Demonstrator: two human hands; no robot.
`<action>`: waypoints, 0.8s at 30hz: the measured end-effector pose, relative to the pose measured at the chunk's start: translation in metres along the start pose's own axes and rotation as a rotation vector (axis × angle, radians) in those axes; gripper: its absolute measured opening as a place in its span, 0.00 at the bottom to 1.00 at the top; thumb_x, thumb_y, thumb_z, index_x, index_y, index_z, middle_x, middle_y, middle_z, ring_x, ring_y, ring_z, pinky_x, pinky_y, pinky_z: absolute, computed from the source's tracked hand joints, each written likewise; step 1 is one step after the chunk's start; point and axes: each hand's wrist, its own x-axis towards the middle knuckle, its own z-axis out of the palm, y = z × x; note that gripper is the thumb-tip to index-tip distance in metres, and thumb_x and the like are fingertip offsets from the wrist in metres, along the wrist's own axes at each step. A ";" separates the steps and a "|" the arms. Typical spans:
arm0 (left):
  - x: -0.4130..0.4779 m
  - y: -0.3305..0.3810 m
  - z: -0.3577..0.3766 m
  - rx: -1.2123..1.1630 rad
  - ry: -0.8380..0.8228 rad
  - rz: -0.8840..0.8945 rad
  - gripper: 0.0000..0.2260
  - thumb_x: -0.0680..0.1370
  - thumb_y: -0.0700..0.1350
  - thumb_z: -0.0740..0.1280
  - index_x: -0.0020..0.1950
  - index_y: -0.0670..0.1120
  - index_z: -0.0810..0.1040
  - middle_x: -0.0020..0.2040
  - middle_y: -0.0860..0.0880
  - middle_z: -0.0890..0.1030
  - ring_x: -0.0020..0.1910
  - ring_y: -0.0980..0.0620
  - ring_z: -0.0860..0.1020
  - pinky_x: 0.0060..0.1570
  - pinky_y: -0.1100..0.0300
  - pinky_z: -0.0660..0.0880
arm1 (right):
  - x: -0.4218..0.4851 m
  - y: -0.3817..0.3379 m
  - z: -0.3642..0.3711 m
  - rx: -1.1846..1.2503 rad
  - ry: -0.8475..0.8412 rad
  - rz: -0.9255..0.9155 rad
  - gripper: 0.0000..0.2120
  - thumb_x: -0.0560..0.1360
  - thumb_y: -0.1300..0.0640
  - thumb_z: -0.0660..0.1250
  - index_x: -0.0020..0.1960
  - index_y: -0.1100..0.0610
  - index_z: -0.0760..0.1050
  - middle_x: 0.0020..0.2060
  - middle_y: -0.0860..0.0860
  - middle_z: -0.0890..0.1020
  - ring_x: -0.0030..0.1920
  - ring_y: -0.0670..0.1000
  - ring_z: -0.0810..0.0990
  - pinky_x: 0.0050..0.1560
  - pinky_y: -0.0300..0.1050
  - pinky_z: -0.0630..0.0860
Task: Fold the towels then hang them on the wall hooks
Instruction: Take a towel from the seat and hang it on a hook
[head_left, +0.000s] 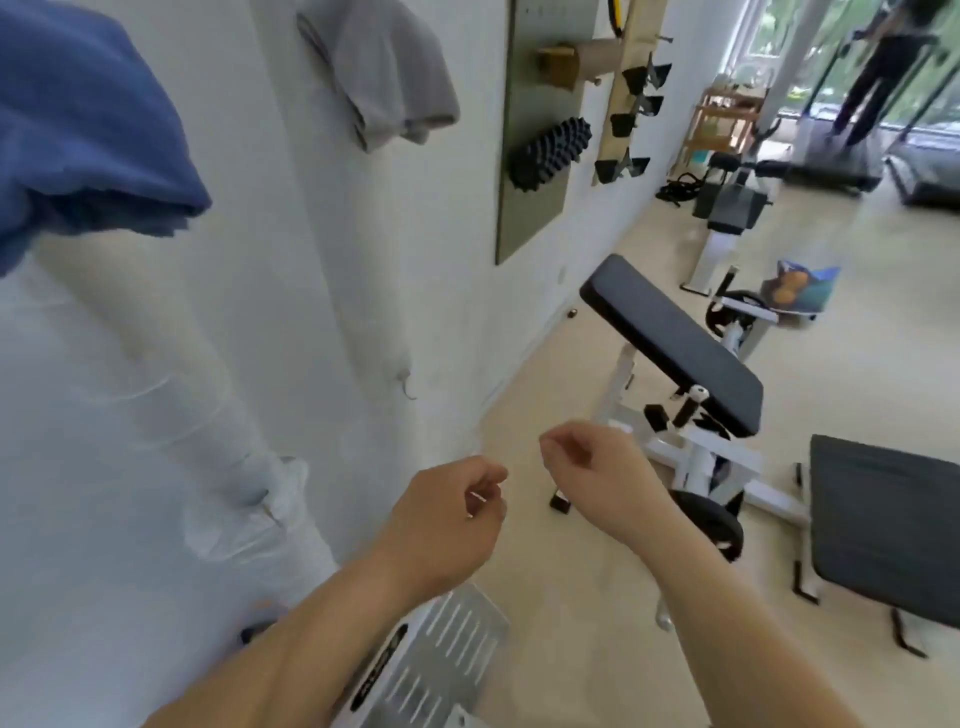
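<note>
**A:** From the head camera, what do you count?

**B:** I count two towels on the white wall (332, 270). A blue towel (88, 130) hangs at the upper left, very close to the lens, and a grey towel (384, 78) hangs further along the wall to its right. The hooks themselves are hidden under the cloth, so I cannot see them.

**A:** How do the towels look?

**B:** The blue one is bunched, with a thick rounded fold along its lower edge and a slightly frayed hem. The grey one droops in soft layers, several folded edges stacked at the bottom. They hang well apart.

**A:** And my hands?

**B:** I see both, bare, reaching forward low in the frame, near each other but not touching. The left hand (447, 519) is loosely curled, fingers bent inward toward the palm, gripping nothing. The right hand (597, 473) is likewise half closed, thumb near the fingertips, also empty. Both sit well below the towels.

**A:** Anything else?

**B:** One black padded bench (675, 343) on a white frame stands just beyond the hands, and a second dark pad (883, 525) sits at the right edge. A green pegboard panel (540, 130) on the wall carries a black spiked roller (550, 153). A person on a treadmill (831, 171) is blurred in the far corner
</note>
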 end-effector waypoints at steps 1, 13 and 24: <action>-0.011 -0.010 0.016 -0.007 -0.044 -0.015 0.13 0.80 0.46 0.69 0.64 0.53 0.82 0.50 0.61 0.83 0.45 0.64 0.81 0.50 0.69 0.78 | -0.024 0.017 0.005 -0.007 -0.013 0.072 0.08 0.80 0.51 0.65 0.48 0.48 0.82 0.40 0.44 0.84 0.42 0.44 0.82 0.45 0.43 0.77; -0.195 -0.030 0.191 -0.113 -0.641 -0.099 0.11 0.81 0.44 0.67 0.59 0.59 0.79 0.51 0.59 0.82 0.48 0.61 0.80 0.56 0.60 0.80 | -0.336 0.166 0.035 0.038 0.072 0.685 0.11 0.81 0.53 0.63 0.42 0.54 0.79 0.33 0.51 0.80 0.34 0.44 0.76 0.38 0.44 0.77; -0.298 -0.018 0.343 0.025 -0.881 -0.225 0.05 0.80 0.42 0.66 0.49 0.53 0.76 0.48 0.50 0.81 0.44 0.55 0.76 0.45 0.68 0.73 | -0.498 0.314 -0.001 -0.034 0.231 1.056 0.15 0.81 0.52 0.62 0.65 0.52 0.79 0.59 0.55 0.80 0.52 0.55 0.81 0.51 0.48 0.77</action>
